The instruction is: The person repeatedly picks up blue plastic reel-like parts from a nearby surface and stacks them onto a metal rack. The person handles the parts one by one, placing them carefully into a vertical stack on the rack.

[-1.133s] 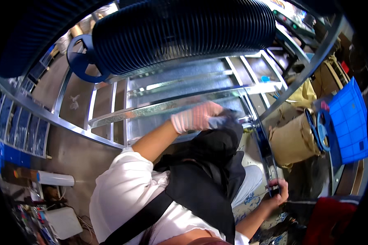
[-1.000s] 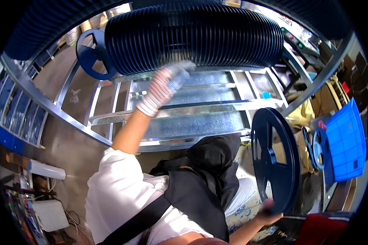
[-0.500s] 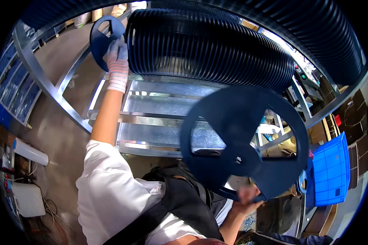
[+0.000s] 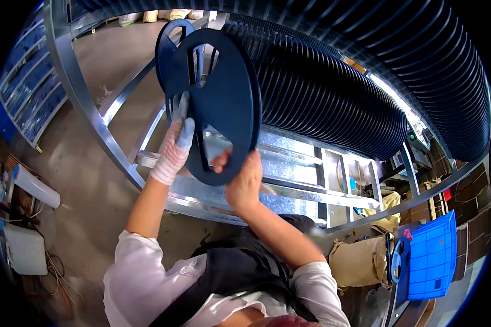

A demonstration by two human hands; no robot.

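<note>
A large dark blue plastic reel [image 4: 223, 103] with wedge-shaped cut-outs stands tilted in front of me. My bare right hand [image 4: 245, 182] grips its lower rim, with fingertips showing through a cut-out. My left hand [image 4: 175, 139], in a striped glove with grey fingertips, has its fingers stretched out against the reel's left side. Just behind it, partly covered, is another dark blue reel [image 4: 166, 57]. To the right of both, a long row of dark reels [image 4: 333, 95] lies packed side by side on the metal rack [image 4: 300, 193].
A second row of dark reels [image 4: 453, 71] curves along the upper right. Beyond the rack's right end are a blue plastic bin [image 4: 432, 256] and a brown sack [image 4: 360, 261]. A white roll [image 4: 36, 186] and a pale container [image 4: 24, 248] stand at the left.
My right hand has brought the reel from the lower right up and left to the row's left end. My left hand has moved off the rear reel to the front one.
</note>
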